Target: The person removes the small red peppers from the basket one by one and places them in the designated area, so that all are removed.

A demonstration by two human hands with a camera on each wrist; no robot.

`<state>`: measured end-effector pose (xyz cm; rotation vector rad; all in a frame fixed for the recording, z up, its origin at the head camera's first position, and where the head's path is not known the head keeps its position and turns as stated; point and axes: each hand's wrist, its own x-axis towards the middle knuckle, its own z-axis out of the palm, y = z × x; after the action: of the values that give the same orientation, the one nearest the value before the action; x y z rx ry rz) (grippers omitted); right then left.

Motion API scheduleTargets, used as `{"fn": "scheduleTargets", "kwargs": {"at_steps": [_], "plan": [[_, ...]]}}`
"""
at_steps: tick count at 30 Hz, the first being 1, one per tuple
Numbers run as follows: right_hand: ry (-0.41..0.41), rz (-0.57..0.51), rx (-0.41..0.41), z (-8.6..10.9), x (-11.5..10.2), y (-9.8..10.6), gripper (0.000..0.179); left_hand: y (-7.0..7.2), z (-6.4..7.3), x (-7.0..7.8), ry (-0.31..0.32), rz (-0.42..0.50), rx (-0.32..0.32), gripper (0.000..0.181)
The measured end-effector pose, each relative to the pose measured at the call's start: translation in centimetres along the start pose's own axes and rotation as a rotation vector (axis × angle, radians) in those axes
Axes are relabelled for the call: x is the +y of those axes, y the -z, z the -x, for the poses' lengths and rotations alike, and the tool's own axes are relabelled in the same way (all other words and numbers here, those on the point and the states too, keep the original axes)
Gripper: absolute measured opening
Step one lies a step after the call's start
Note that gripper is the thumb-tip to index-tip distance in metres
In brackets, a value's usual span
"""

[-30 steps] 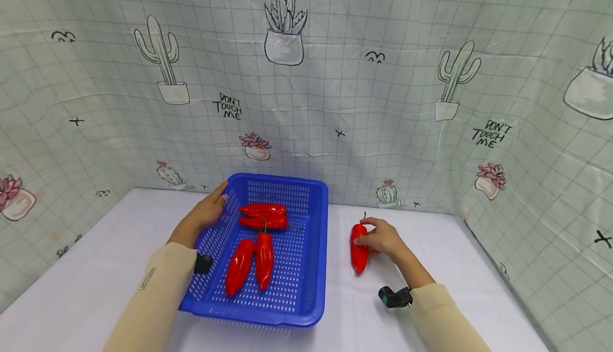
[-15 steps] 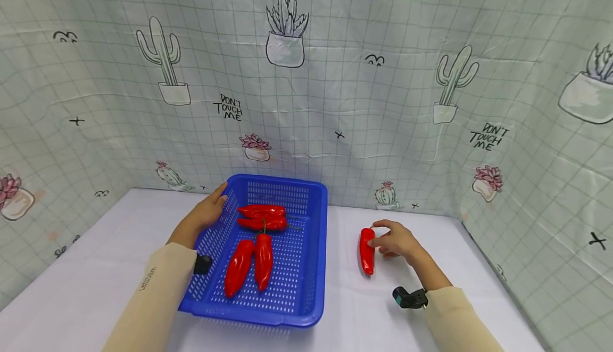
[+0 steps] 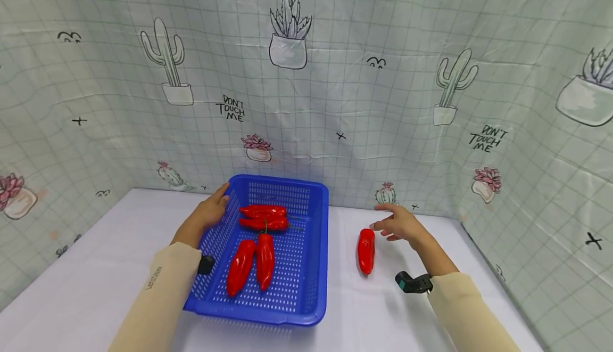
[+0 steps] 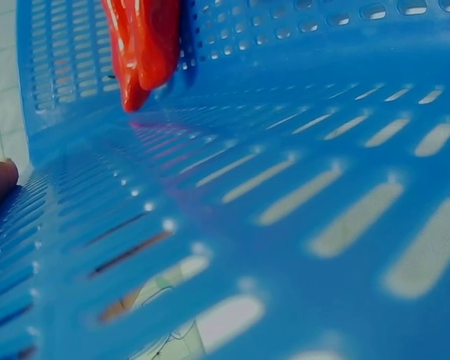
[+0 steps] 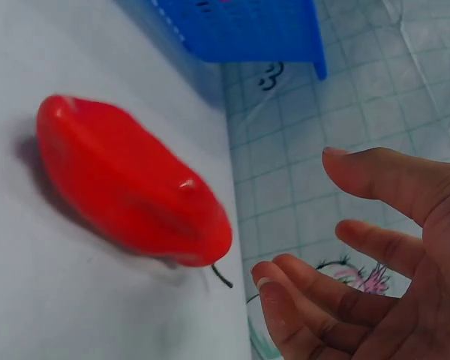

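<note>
A single red pepper with a thin dark stem lies on the white table, to the right of the blue plastic basket. Just beyond its stem end, my right hand hovers with fingers spread, holding nothing; the right wrist view shows a gap between the fingers and the pepper. My left hand rests against the basket's left side near the far corner, its fingers fairly straight. In the left wrist view only a fingertip shows beside the slotted wall. Several red peppers lie inside the basket.
The white-covered table extends on both sides of the basket. A grid-patterned cloth with cactus drawings hangs behind and along the sides. The basket's far end stands close to that cloth.
My right hand has let go of the pepper and lifted away, up and to the right. The pepper lies slightly further right than a second ago. My left hand stays at the basket.
</note>
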<state>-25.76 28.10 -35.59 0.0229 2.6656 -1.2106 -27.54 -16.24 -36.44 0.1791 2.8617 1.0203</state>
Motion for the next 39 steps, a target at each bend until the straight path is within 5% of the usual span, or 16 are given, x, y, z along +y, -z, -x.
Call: {"fn": "scheduleTargets", "kwargs": {"at_steps": [20,26,39], "plan": [[0.17,-0.096,-0.022,-1.2,-8.0,-2.4,0.061,-0.1,0.0,-0.4,0.007,0.008,0.007,0.053],[0.242,-0.181,0.055,-1.3,-10.0,-4.0,0.059,-0.1,-0.2,0.0,0.004,0.028,0.006,0.053],[0.291,-0.428,0.039,-2.0,-14.4,-8.3,0.056,0.0,-0.3,-0.2,0.0,0.013,0.01,0.053]]}}
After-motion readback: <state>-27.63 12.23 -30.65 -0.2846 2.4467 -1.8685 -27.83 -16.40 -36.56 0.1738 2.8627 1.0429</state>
